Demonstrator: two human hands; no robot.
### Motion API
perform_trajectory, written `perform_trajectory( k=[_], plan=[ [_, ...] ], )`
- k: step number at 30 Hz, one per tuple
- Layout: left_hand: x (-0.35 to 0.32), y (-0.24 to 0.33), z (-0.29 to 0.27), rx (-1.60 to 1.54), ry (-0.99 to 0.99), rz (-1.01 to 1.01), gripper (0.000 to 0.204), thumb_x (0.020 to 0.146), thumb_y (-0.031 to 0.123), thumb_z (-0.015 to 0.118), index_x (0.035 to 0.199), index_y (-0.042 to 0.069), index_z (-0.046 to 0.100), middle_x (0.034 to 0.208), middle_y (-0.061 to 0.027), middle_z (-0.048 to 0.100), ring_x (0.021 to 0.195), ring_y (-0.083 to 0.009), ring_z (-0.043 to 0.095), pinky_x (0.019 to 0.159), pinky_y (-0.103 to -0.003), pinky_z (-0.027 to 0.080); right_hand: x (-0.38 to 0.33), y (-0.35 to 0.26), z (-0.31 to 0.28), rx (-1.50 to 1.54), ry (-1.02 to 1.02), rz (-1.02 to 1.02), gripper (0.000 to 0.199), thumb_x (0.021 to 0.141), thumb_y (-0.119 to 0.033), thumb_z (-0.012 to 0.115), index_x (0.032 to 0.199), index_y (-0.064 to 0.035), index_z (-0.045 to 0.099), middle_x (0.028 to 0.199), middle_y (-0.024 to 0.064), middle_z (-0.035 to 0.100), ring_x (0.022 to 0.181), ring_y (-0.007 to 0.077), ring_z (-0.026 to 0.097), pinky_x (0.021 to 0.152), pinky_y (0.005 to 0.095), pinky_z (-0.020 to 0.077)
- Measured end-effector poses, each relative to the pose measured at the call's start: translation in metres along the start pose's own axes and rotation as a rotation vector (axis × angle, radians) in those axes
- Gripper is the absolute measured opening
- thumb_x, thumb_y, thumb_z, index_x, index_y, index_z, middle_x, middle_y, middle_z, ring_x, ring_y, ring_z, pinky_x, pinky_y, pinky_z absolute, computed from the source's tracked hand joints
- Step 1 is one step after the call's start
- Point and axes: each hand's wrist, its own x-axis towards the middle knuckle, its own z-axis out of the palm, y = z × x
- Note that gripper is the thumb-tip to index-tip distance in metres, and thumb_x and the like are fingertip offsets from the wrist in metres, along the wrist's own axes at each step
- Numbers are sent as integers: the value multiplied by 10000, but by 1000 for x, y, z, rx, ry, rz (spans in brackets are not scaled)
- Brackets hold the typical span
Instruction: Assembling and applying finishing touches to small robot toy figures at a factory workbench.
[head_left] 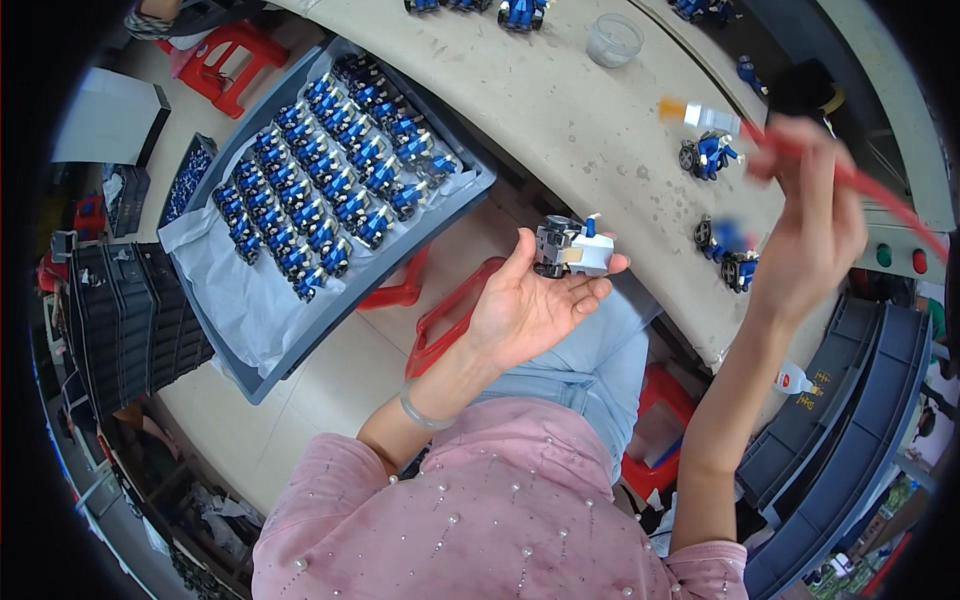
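Note:
My left hand [525, 305] lies palm up below the table edge and holds a small grey and white toy robot part [570, 248] on its fingers. My right hand [810, 215] is raised over the table at the right and grips a long red brush [860, 185], whose pale bristle end [700, 115] points left above the table. A blue toy robot [708, 155] stands on the table just under the brush tip. Two more blue toy robots [728, 250] stand near the table's front edge, partly blurred.
A grey tray [260, 375] lined with white paper holds several rows of blue toy robots [330, 180] at my left. A clear round cup [613, 38] stands on the beige table [560, 110]. Red stools [230, 60] and dark stacked crates [130, 320] surround me.

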Motion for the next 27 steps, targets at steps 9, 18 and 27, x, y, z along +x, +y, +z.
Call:
perform_trajectory(
  k=[9, 18, 27],
  plan=[
    [6, -33, 5, 303, 134, 26, 628, 975, 461, 401, 1398, 4, 323, 1348, -217, 436, 1157, -284, 485, 942, -348, 444, -117, -10, -48, -7, 171, 351, 286, 965, -159, 478, 902, 86, 612, 790, 141, 625, 616, 174, 617, 607, 266, 495],
    [9, -49, 8, 428, 174, -21, 524, 982, 305, 458, 1365, -32, 337, 1357, -227, 417, 1248, -304, 435, 1012, -329, 426, -149, -24, -79, -96, 301, 384, 279, 959, -162, 483, 874, 75, 603, 779, 152, 625, 598, 177, 612, 604, 261, 483],
    [9, -58, 9, 598, 175, 18, 499, 948, 280, 529, 1321, -31, 415, 1366, -194, 449, 1294, -328, 413, 1079, -389, 335, -157, -35, -67, -64, 286, 394, 262, 950, -151, 482, 893, 74, 604, 669, 137, 625, 582, 180, 619, 590, 250, 473]
  ],
)
